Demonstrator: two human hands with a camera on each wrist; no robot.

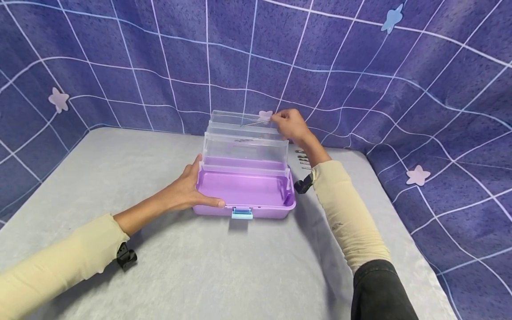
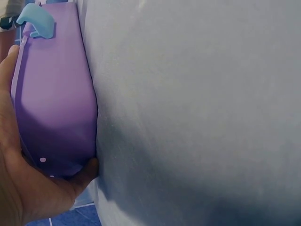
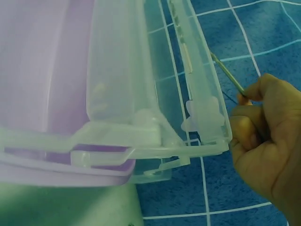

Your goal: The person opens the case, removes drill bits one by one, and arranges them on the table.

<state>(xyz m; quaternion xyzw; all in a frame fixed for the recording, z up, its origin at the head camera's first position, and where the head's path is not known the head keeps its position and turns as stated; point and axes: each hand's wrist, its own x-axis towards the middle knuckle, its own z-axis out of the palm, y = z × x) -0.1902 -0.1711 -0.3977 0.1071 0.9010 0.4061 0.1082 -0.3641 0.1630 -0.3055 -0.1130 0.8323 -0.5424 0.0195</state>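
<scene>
A purple storage box (image 1: 244, 189) with a light blue latch (image 1: 242, 213) stands with its clear fold-out trays (image 1: 246, 149) raised at the back. My left hand (image 1: 186, 189) grips the left end of the box, thumb along the front rim; in the left wrist view the box's purple wall (image 2: 56, 94) lies between thumb and fingers. Between thumb and fingertips, my right hand (image 1: 292, 124) pinches a thin metal rod (image 1: 256, 122) over the topmost tray. The right wrist view shows the rod (image 3: 228, 74) slanting to that tray's edge. Several small metal pieces (image 1: 248, 139) lie in an upper tray.
Several slim metal pieces (image 1: 304, 159) lie in a row on the grey cloth-covered table (image 1: 180, 266), right of the box beneath the right forearm. A blue curtain (image 1: 168, 53) with pale lines and stars hangs close behind the box and along both sides.
</scene>
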